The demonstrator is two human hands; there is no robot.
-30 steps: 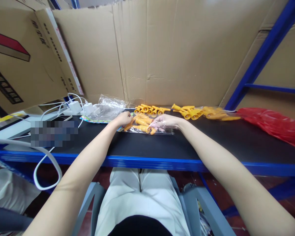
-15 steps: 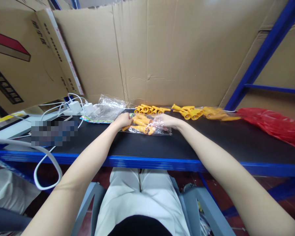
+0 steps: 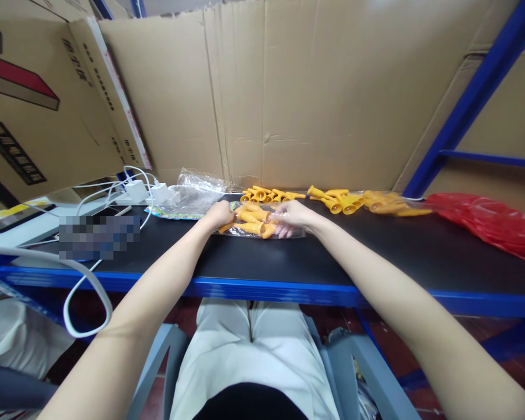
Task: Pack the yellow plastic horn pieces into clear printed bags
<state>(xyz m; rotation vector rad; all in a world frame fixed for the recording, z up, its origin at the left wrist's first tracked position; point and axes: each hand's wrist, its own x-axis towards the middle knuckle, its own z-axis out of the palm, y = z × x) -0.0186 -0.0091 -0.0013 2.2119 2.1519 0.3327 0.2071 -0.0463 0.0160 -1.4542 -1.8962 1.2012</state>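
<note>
Clear plastic bag (image 3: 262, 224) of orange toy parts (image 3: 250, 220) lies mid-table (image 3: 376, 256), pinched at each end. The left hand (image 3: 219, 214) stays clenched on its left edge; the right hand (image 3: 292, 216) has slid closer, bunching the film. Fingertips are hidden behind plastic. Loose orange pieces (image 3: 332, 199) lie beyond.

Orange toys (image 3: 251, 220) lie in a clear bag (image 3: 289, 232) on a black bench (image 3: 376, 256) edged in blue, with more orange toys (image 3: 332, 200) beyond, a red bag (image 3: 490, 224) far right, white chargers (image 3: 144, 191) left, brown cardboard (image 3: 324, 93) behind.
</note>
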